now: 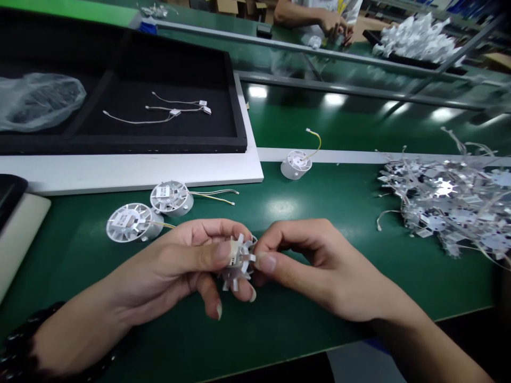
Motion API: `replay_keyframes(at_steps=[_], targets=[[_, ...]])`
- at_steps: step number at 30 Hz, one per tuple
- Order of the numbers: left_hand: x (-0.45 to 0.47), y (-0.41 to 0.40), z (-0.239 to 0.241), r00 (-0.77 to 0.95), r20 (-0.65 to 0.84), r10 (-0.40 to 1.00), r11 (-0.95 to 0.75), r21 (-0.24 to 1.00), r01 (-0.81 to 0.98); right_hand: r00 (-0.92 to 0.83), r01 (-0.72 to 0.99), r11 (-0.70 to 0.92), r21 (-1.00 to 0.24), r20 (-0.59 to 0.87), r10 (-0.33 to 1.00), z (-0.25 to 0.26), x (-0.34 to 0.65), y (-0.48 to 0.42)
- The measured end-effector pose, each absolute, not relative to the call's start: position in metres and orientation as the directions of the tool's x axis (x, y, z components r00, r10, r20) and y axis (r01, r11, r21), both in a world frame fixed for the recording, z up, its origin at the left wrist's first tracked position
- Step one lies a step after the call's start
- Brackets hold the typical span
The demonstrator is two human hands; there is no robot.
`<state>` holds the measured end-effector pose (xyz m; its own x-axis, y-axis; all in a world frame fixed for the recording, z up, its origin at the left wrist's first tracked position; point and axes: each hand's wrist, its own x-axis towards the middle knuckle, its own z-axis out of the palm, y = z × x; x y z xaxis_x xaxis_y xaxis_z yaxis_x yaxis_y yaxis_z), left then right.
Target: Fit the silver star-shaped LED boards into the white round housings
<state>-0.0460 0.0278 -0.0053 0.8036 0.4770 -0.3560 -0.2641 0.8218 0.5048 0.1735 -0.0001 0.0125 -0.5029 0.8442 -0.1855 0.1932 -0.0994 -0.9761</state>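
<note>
While both hands work close together over the near part of a green surface, they share one small finned white part. The left hand is closed around it, thumb across the top and fingers curled beneath. The right hand pinches its right edge between thumb and fingertips. Three round white housings with wires lie loose on the surface and look already put together: two just beyond the left hand, and one farther back near the middle. To the right, well apart, a large tangled pile of silvery star-shaped pieces with thin wires lies untouched, so most of the work appears to remain. At back left, a black tray holds three short wires and a crumpled plastic bag. Across the surface, another person's hand works separately.
</note>
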Motion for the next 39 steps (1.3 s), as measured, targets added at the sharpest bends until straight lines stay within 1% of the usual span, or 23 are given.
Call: replay_keyframes(at_steps=[3,5,7,9,15,18,20,22,24,27,29,31,34,37,39], targets=[[-0.045,0.028,-0.005,0.791,-0.377,0.482,0.813,0.53,-0.242,-0.543,0.033,-0.301,-0.953,-0.27,0.795,0.01,0.172,0.001],[-0.045,0.028,-0.005,0.782,-0.388,0.488,0.806,0.545,-0.232,-0.555,-0.05,-0.377,-0.925,-0.288,0.78,0.007,0.17,0.002],[-0.046,0.028,-0.005,0.774,-0.401,0.49,0.798,0.564,-0.214,-0.568,-0.108,-0.418,-0.902,-0.289,0.771,0.005,0.17,0.003],[-0.047,0.027,-0.005,0.772,-0.402,0.493,0.785,0.588,-0.195,-0.59,-0.125,-0.449,-0.885,-0.298,0.75,0.005,0.17,0.004],[-0.048,0.025,-0.003,0.78,-0.38,0.496,0.758,0.629,-0.175,-0.654,-0.059,-0.506,-0.86,-0.35,0.671,0.004,0.174,0.005],[-0.048,0.025,-0.003,0.782,-0.364,0.506,0.74,0.649,-0.176,-0.638,-0.021,-0.491,-0.871,-0.367,0.677,0.004,0.174,0.004],[-0.048,0.026,-0.003,0.771,-0.366,0.522,0.729,0.661,-0.18,-0.621,0.019,-0.447,-0.894,-0.361,0.696,0.005,0.174,0.004],[-0.048,0.027,-0.003,0.753,-0.369,0.544,0.71,0.681,-0.179,-0.608,0.08,-0.349,-0.934,-0.324,0.725,0.006,0.175,0.004],[-0.049,0.027,-0.005,0.74,-0.364,0.566,0.682,0.711,-0.172,-0.598,0.165,-0.215,-0.962,-0.271,0.754,0.008,0.177,0.004],[-0.049,0.027,-0.009,0.735,-0.324,0.596,0.632,0.754,-0.18,-0.591,0.291,-0.029,-0.956,-0.203,0.78,0.009,0.179,0.004],[-0.049,0.027,-0.012,0.739,-0.301,0.603,0.616,0.764,-0.192,-0.597,0.327,0.049,-0.944,-0.166,0.785,0.01,0.179,0.003],[-0.048,0.026,-0.014,0.743,-0.297,0.599,0.622,0.758,-0.198,-0.602,0.323,0.099,-0.941,-0.124,0.789,0.009,0.178,0.003],[-0.048,0.027,-0.013,0.744,-0.32,0.587,0.649,0.735,-0.196,-0.599,0.31,0.104,-0.945,-0.109,0.794,0.008,0.175,0.003],[-0.047,0.029,-0.01,0.746,-0.339,0.573,0.674,0.713,-0.194,-0.585,0.307,-0.006,-0.952,-0.194,0.787,0.007,0.174,0.003],[-0.047,0.031,-0.008,0.742,-0.338,0.579,0.664,0.724,-0.188,-0.586,0.277,-0.102,-0.956,-0.252,0.77,0.007,0.174,0.003]])
